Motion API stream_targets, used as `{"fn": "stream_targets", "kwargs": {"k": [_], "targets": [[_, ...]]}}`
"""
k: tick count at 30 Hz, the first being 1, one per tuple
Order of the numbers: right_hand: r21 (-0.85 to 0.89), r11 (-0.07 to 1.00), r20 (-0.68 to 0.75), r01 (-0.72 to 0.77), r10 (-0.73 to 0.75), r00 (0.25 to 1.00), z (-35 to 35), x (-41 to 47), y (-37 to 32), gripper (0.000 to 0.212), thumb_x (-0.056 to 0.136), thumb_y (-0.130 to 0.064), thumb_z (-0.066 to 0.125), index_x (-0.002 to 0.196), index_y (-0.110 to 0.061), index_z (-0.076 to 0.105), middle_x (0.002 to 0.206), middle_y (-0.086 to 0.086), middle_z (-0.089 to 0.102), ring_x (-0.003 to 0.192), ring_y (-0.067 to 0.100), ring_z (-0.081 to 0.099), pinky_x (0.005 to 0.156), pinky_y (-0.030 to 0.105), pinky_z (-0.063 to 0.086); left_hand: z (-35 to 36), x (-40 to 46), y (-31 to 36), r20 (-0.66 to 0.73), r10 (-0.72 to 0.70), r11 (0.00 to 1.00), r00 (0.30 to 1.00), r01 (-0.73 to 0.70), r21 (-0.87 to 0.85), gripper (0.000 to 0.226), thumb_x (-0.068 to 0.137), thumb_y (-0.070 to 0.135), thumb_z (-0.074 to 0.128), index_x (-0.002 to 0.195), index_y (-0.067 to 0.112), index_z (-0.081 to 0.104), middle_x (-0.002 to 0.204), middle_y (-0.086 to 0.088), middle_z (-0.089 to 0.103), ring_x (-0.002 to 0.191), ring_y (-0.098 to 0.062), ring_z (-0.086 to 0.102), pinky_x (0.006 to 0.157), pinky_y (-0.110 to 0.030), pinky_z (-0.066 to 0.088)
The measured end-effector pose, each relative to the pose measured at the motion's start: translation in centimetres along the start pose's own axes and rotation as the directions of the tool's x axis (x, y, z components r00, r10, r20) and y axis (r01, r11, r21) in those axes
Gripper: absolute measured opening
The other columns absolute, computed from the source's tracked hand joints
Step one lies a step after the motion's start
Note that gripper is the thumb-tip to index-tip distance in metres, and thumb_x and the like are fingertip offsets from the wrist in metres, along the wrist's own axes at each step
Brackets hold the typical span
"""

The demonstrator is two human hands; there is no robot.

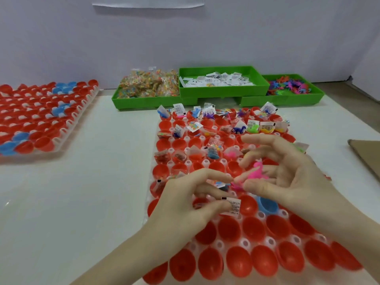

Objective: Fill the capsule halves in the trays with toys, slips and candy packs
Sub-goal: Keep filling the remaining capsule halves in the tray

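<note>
Pink toy (258, 173) and slip (232, 207) held over the tray (244, 243), mid-fill.
Right hand (287, 177) curls round the toy at centre; left hand (185, 198) pinches the slip at 7 o'clock from it. Far rows look filled; next, I judge, both go into an empty red half (247, 204) below, steadily.

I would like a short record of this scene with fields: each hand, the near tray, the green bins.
left hand: pinches a white printed paper slip
right hand: holds a pink plastic toy animal
near tray of red plastic capsule halves: far rows filled, near rows empty
green plastic bins: candy packs, slips, toys, left to right
</note>
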State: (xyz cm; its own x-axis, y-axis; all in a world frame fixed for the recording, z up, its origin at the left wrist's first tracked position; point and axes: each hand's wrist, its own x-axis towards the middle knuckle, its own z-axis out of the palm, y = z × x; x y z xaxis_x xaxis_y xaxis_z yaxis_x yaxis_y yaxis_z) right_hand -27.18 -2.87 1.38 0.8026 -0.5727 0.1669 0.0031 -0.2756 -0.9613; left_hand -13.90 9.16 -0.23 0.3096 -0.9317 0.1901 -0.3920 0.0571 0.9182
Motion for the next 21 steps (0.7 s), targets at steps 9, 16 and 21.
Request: {"fn": "stream_targets", "kwargs": {"k": [9, 16, 21], "targets": [[-0.078, 0.997, -0.053, 0.029, -0.033, 0.998, 0.4, -1.1, -0.2, 0.021, 0.049, -0.04, 0.068, 0.069, -0.037, 0.073, 0.068, -0.012, 0.071, 0.065, 0.004, 0.068, 0.061, 0.014, 0.053, 0.2, 0.6, -0.5, 0.02, 0.144, 0.921, 0.989, -0.141, 0.362, 0.017, 0.072, 0.004, 0.075, 0.085, 0.014, 0.072, 0.08, 0.016, 0.058, 0.08, 0.001, 0.057, 0.07, -0.008, 0.045], [-0.422, 0.904, -0.017, 0.07, -0.085, 0.996, 1.1, -1.3, 1.1, 0.025, 0.069, -0.008, 0.076, 0.073, -0.032, 0.074, 0.079, -0.022, 0.067, 0.069, -0.005, 0.063, 0.06, 0.004, 0.045, 0.6, 0.6, -0.1, -0.01, 0.067, 0.925, 0.998, -0.058, 0.376, 0.023, 0.069, 0.016, 0.078, 0.086, 0.028, 0.069, 0.068, 0.016, 0.065, 0.077, 0.001, 0.059, 0.069, -0.016, 0.044], [-0.586, 0.798, 0.024, 0.142, -0.158, 0.987, 1.3, -1.4, 1.5, 0.019, 0.069, -0.007, 0.078, 0.075, -0.024, 0.072, 0.066, -0.021, 0.064, 0.074, -0.009, 0.059, 0.064, 0.001, 0.041, 0.3, 0.8, 0.1, -0.037, -0.003, 0.948, 0.999, 0.014, 0.319, 0.024, 0.066, 0.019, 0.08, 0.085, 0.029, 0.07, 0.069, 0.015, 0.068, 0.077, 0.002, 0.061, 0.072, -0.014, 0.044]]}}
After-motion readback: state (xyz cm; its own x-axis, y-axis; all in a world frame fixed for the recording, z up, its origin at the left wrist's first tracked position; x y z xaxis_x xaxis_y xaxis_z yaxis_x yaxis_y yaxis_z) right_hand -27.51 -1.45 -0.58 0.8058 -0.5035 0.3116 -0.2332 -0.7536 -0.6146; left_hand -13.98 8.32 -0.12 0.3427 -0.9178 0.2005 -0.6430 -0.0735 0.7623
